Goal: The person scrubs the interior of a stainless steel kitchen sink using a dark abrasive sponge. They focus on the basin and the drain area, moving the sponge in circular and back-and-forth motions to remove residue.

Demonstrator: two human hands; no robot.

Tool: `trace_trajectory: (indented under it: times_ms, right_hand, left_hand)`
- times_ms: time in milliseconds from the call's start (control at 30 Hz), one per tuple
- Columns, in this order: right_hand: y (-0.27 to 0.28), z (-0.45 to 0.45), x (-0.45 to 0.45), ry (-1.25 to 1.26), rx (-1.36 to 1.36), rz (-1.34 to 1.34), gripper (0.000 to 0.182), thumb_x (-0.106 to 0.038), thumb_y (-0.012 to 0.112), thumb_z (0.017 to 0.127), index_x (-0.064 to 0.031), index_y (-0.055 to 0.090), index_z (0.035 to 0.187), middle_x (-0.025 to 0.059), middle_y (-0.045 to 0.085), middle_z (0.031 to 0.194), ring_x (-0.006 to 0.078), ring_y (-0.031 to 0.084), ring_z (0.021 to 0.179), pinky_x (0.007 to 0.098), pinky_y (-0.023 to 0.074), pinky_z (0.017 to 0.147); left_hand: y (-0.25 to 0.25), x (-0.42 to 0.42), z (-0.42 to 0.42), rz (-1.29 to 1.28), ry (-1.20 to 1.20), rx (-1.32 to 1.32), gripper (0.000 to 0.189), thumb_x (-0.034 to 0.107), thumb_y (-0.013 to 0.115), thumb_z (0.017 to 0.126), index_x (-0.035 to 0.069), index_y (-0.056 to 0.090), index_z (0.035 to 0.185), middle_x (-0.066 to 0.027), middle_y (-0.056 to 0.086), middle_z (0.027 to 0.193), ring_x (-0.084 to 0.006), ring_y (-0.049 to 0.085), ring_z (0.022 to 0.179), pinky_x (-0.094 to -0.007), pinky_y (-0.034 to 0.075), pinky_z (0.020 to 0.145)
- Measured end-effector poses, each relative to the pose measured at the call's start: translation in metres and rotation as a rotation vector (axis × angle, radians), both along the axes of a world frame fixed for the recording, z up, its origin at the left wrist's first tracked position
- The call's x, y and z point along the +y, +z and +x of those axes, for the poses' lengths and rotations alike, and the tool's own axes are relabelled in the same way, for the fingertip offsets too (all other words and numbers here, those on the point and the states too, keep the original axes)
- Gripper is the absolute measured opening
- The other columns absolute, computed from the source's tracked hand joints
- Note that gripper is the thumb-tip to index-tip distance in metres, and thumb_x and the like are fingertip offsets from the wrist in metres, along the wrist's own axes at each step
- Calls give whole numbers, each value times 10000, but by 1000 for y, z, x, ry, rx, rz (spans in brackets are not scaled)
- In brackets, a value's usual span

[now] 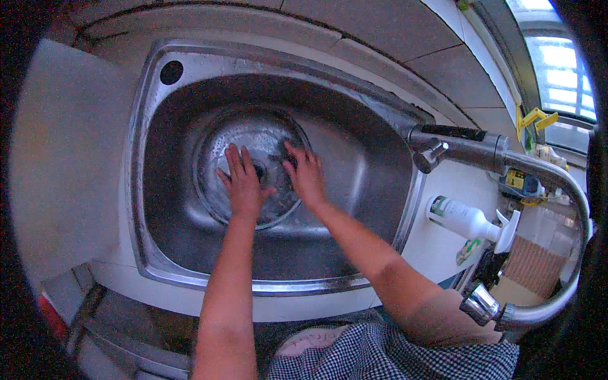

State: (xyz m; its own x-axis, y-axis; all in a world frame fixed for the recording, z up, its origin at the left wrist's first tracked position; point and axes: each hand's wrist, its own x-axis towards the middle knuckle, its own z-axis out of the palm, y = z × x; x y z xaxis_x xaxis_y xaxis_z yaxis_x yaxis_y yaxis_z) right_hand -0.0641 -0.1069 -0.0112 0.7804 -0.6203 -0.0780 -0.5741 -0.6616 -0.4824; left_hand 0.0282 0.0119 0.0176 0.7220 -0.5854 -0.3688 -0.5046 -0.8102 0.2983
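A round, see-through lid (223,142) with a shiny rim and a dark knob near its middle lies in the stainless steel sink (332,259). My left hand (243,183) rests flat over the lid, left of the knob, with its fingers spread and nothing held. On the right part of the lid, my right hand (306,175) has its fingers curved over something dark, perhaps a scrubber or a shadow; whether it grips anything is unclear. Water drops dot the lid's surface. Between the two hands the knob is partly covered.
A steel faucet (456,147) with a curved flexible hose reaches round the right side, its spray head (479,304) near my right upper arm. A white spray bottle (463,218) lies right of the sink, beside a dark bottle (520,183) and a brown ribbed item (534,266).
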Motion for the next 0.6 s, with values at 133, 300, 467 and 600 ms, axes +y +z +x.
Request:
trace_trajectory:
  times_ms: [133, 300, 467, 600]
  right_hand:
    - [2, -12, 9, 38, -22, 13, 415, -193, 604, 778, -130, 484, 1170, 63, 560, 1019, 284, 498, 952, 393, 370, 859]
    - [11, -1, 7, 35, -46, 36, 428, -194, 606, 774, -138, 482, 1180, 59, 559, 986, 281, 493, 961, 397, 363, 862]
    - [8, -14, 10, 62, -11, 71, 407, -208, 602, 778, -142, 497, 1165, 57, 558, 963, 279, 493, 956, 399, 360, 864]
    - [12, -4, 4, 33, 7, 35, 426, -221, 602, 777, -148, 487, 1181, 53, 559, 966, 265, 489, 971, 393, 345, 881]
  left_hand:
    - [-2, 2, 3, 8, 5, 3, 1124, 390, 785, 479, 2, 181, 1343, -189, 86, 1429, -305, 66, 1333, -589, 169, 994]
    - [-2, 2, 2, -3, 12, 18, 1133, 376, 788, 478, 3, 166, 1348, -186, 85, 1430, -304, 71, 1333, -587, 136, 1004]
    - [-6, 5, 4, 2, 22, 45, 1141, 359, 790, 483, 4, 143, 1353, -180, 68, 1434, -300, 51, 1336, -587, 95, 1012]
    - [-3, 2, 2, 2, 21, 60, 1136, 356, 789, 486, -1, 145, 1351, -183, 58, 1434, -304, 42, 1335, -594, 94, 1010]
